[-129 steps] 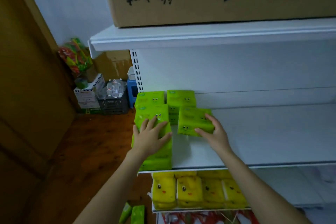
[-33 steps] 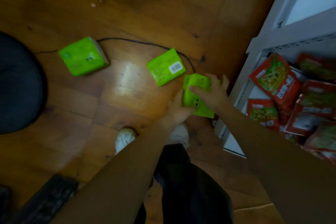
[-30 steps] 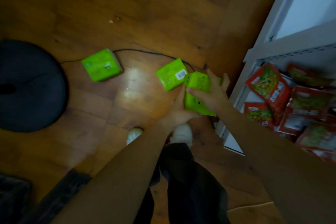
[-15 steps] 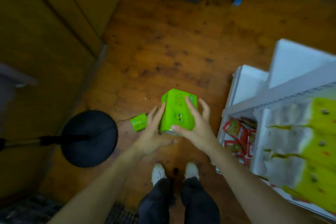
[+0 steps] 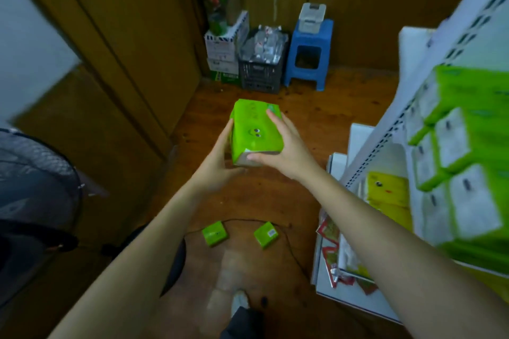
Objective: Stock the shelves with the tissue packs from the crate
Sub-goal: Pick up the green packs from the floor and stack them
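Note:
I hold a green tissue pack [image 5: 254, 129] with a printed face up in front of me, above the wooden floor. My left hand [image 5: 220, 159] grips its left side and underside. My right hand [image 5: 286, 150] grips its right side, thumb across the near end. Two more green tissue packs lie on the floor below, one to the left [image 5: 214, 233] and one to the right [image 5: 265, 234]. At the right, the white shelf unit [image 5: 385, 129] carries stacked green packs [image 5: 468, 124] and, lower down, yellow packs [image 5: 387, 190].
A dark crate [image 5: 261, 69], a blue stool [image 5: 309, 55] with a clear box on it, and cardboard boxes [image 5: 224, 47] stand by the far wall. A dark fan [image 5: 35, 190] is at the left. A black cable [image 5: 292, 250] crosses the floor. Red snack bags [image 5: 329, 245] fill the bottom shelf.
I have straightened up from the floor with one green pack lifted in both hands. The view has swung up, and the shelf with stacked green packs has come into sight at the right.

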